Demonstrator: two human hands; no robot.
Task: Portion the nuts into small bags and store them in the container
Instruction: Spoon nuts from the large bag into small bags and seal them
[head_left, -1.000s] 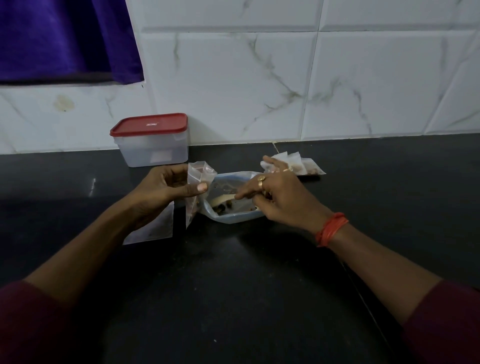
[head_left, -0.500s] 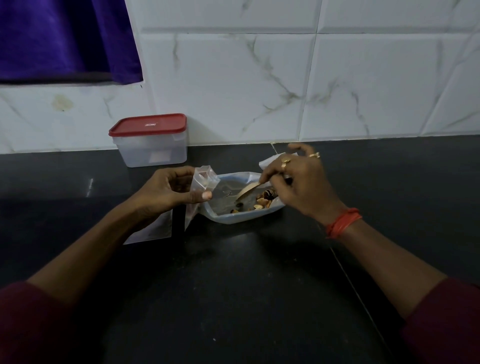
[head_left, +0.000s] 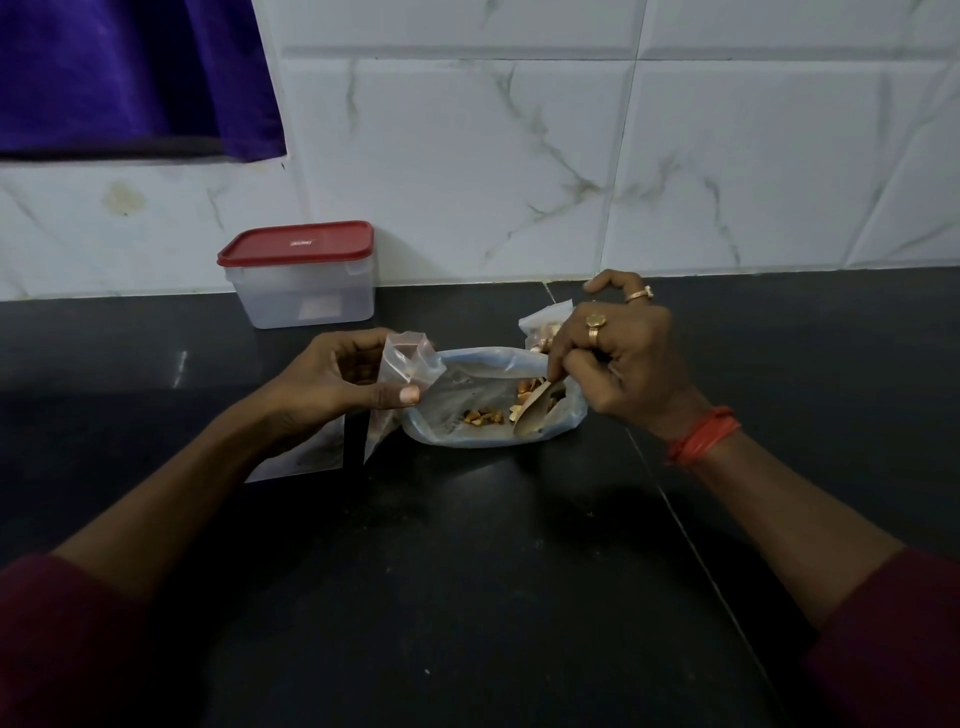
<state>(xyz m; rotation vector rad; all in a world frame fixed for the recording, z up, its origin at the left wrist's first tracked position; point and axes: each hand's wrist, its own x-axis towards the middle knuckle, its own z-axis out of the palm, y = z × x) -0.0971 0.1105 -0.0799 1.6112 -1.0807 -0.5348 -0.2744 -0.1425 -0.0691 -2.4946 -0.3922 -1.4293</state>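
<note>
- Black stone countertop (head_left: 493, 545): dark, glossy, a thin seam running diagonally at right.
- White marble-look wall tiles (head_left: 467, 171): grey veining, backing the counter.
- Purple cloth (head_left: 130, 73): hanging at upper left, lower edge overlapping the tiles.
- Storage container (head_left: 304, 291): translucent, rectangular, against the wall at left rear, well apart from both hands; red lid (head_left: 296, 243) closed on top. Small embossed mark on the lid, a pale label on the front wall; neither legible.
- Large clear bag (head_left: 493, 397): lying open on the counter between the hands; scattered nuts (head_left: 483, 415) inside, mostly toward the right end.
- Left hand (head_left: 337, 384): closed in a pinch on a small clear bag (head_left: 408, 364), thumb on its front, mouth held up just beside the large bag's left end.
- Flat empty small bags (head_left: 301, 460): on the counter beneath the left wrist, partly hidden by it.
- Right hand (head_left: 618, 358): closed around the handle of a pale spoon (head_left: 532, 415), bowl down inside the large bag among the nuts; two gold rings, red thread band at the wrist.
- Filled small bags (head_left: 540, 325): behind the right hand, largely blocked by its fingers.
- Maroon sleeves (head_left: 57, 639): on both forearms at the lower corners.
</note>
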